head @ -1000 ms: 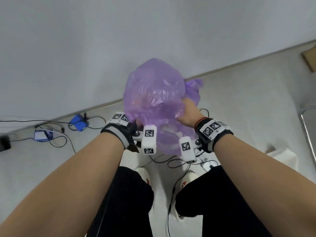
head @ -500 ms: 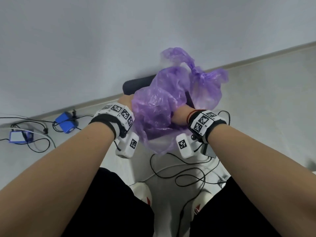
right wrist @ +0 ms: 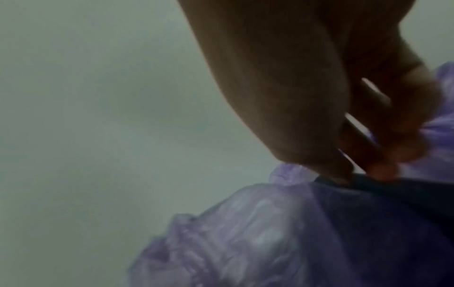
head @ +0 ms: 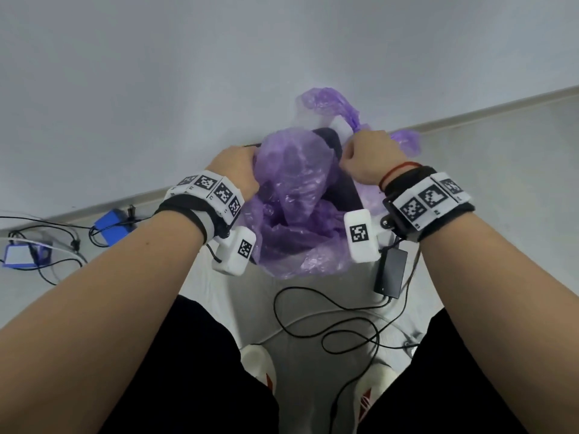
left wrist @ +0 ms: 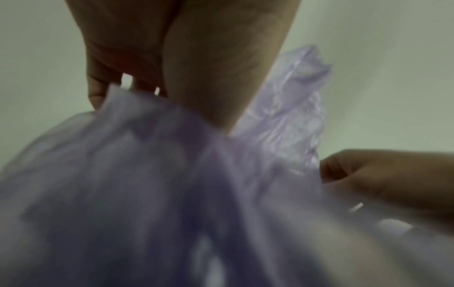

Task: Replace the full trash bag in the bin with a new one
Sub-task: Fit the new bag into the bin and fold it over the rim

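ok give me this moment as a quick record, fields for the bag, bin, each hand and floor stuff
bag: purple trash bag, translucent, crumpled, partly down inside the bin
bin: dark bin, mostly covered by the bag, against the wall
left hand: left hand grips the bag edge at the bin's left side
right hand: right hand grips the bag edge at the right rim
floor: black cable, black power adapter, blue device

We are seeing the wall (head: pixel 219 73) crowding the bin (head: pixel 346 186) behind, black cables (head: pixel 329 308) cluttering the floor (head: pixel 501 167) in front, its right side lying open.
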{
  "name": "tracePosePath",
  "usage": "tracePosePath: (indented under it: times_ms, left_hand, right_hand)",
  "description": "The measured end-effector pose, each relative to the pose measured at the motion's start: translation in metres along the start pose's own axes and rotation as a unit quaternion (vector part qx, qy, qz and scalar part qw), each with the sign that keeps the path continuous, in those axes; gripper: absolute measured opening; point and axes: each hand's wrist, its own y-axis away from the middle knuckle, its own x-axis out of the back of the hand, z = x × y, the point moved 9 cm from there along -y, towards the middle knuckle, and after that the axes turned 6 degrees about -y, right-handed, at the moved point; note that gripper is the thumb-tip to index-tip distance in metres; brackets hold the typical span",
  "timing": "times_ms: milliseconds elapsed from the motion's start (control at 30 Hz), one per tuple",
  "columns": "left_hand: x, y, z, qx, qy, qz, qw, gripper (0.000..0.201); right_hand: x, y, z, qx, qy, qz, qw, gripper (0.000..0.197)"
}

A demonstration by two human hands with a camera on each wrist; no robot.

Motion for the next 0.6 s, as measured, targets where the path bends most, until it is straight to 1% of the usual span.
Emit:
tracePosePath:
  times_ms: [33,67,100,133,167,200,233,267,300,333,367,400,433,467,500,533,567,600]
  left_hand:
    - [0.005,0.002,-0.008,0.026,0.021,0.015,0.999,0.024]
    - [0.01,0.003,-0.018,0.06,0.044,0.032,0.997,0.031]
    - [0.012,0.003,-0.029,0.095,0.064,0.041,0.993,0.037]
    - [0.012,0.005,-0.037,0.126,0.079,0.042,0.988,0.039]
    - [0.011,0.006,-0.043,0.148,0.089,0.035,0.984,0.041]
    - [0.009,0.008,-0.045,0.157,0.101,0.025,0.982,0.044]
    - [0.009,0.01,-0.044,0.155,0.117,0.016,0.981,0.046]
    - [0.01,0.012,-0.042,0.15,0.132,0.015,0.98,0.048]
    - [0.014,0.015,-0.04,0.147,0.14,0.022,0.979,0.051]
    - [0.021,0.018,-0.038,0.145,0.138,0.038,0.979,0.054]
    - [0.029,0.022,-0.035,0.14,0.122,0.061,0.981,0.057]
    - [0.039,0.026,-0.029,0.129,0.101,0.087,0.983,0.059]
    - [0.051,0.03,-0.019,0.105,0.079,0.119,0.984,0.058]
    - [0.062,0.036,-0.006,0.065,0.063,0.154,0.984,0.054]
    - [0.07,0.042,0.011,0.009,0.057,0.187,0.981,0.047]
    - [0.076,0.051,0.03,-0.054,0.061,0.207,0.975,0.041]
    - [0.076,0.058,0.049,-0.115,0.07,0.207,0.969,0.035]
    - [0.071,0.062,0.066,-0.162,0.077,0.187,0.966,0.03]
  right_hand:
    - [0.011,0.003,0.004,-0.01,-0.011,0.062,0.998,0.023]
    - [0.017,0.01,0.0,0.005,-0.037,0.093,0.995,0.021]
    - [0.017,0.017,-0.01,0.042,-0.079,0.088,0.992,0.017]
    - [0.012,0.027,-0.025,0.088,-0.122,0.052,0.987,0.017]
    - [0.001,0.04,-0.043,0.132,-0.155,-0.006,0.979,0.023]
    - [-0.015,0.054,-0.06,0.165,-0.165,-0.074,0.969,0.031]
    - [-0.036,0.066,-0.073,0.188,-0.144,-0.141,0.961,0.041]
    - [-0.06,0.077,-0.08,0.2,-0.099,-0.203,0.953,0.051]
    - [-0.084,0.083,-0.08,0.196,-0.043,-0.257,0.945,0.059]
    - [-0.102,0.086,-0.074,0.179,0.009,-0.292,0.94,0.065]
    - [-0.112,0.084,-0.065,0.156,0.049,-0.302,0.939,0.067]
    - [-0.113,0.079,-0.058,0.138,0.073,-0.289,0.945,0.068]
    - [-0.109,0.075,-0.053,0.126,0.085,-0.264,0.953,0.071]
    - [-0.104,0.07,-0.049,0.116,0.086,-0.237,0.961,0.079]
    - [-0.098,0.067,-0.047,0.109,0.079,-0.215,0.967,0.091]
    - [-0.092,0.066,-0.047,0.106,0.069,-0.2,0.972,0.104]
    - [-0.087,0.064,-0.047,0.105,0.063,-0.186,0.975,0.113]
    - [-0.081,0.062,-0.049,0.106,0.058,-0.172,0.978,0.119]
